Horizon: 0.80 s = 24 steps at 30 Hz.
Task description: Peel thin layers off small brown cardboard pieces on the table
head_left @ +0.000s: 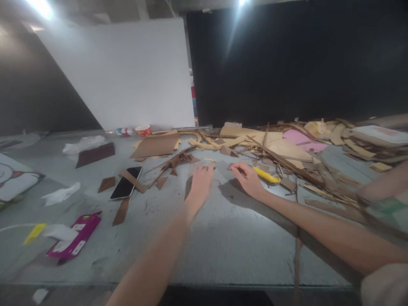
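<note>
My left hand (200, 182) lies palm down on the grey tabletop (216, 250), its fingers stretched forward beside a small pale strip (209, 160). To its right, my right hand (248, 182) has thumb and fingers pinched together just above the surface. A tiny brown bit shows at those fingertips, too small to name. Right beside that hand rests a yellow tool (267, 175), its kind unclear. Brown sheet scraps (178, 161) are piled just beyond my left hand.
A phone (126, 185) with brown strips across it lies left, near a purple box (76, 238). Cut strips and a pink sheet (304, 140) crowd the back right. A paper cup (143, 130) stands by the white panel (127, 76). Another person's blurred arm (387, 182) reaches in at right.
</note>
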Available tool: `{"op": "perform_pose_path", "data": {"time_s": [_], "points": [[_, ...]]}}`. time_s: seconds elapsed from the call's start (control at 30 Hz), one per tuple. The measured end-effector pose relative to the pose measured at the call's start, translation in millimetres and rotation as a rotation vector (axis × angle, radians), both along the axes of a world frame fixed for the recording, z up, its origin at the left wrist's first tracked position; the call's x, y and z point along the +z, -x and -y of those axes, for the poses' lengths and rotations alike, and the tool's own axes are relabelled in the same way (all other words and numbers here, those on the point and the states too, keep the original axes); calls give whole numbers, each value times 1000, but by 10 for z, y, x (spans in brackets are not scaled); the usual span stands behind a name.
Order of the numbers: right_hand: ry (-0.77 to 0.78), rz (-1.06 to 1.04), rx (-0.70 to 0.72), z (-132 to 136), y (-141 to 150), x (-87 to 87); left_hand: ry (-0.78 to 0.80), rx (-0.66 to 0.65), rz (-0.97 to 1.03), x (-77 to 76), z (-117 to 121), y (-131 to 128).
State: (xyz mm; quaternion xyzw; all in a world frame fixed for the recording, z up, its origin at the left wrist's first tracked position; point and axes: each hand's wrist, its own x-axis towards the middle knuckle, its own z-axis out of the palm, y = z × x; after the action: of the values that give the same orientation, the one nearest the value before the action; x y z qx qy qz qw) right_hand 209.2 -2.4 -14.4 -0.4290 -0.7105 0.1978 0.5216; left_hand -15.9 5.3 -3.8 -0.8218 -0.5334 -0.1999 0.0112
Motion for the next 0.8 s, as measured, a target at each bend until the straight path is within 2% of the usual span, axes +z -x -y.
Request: {"op": "perform_pose_path", "data": {"time_s": [0.1,0.23,0.3,0.43,0.6,0.8], "points": [[11,6,9,-7,-4,-13,-2,125,-36,-66,-30,91],[15,24,18,-7,-2,-16,-143,292,25,-93,-165,141],[6,36,23,-8,2,-15,-177,334,49,-86,-270,166],[-2,49,27,-11,15,-14,-94,315,15,-115,-426,247],[-1,49,17,-10,23,-7,-25,267,-36,-205,-476,336],[-10,69,22,-4,22,5,-24,201,63,-222,-507,350]]}}
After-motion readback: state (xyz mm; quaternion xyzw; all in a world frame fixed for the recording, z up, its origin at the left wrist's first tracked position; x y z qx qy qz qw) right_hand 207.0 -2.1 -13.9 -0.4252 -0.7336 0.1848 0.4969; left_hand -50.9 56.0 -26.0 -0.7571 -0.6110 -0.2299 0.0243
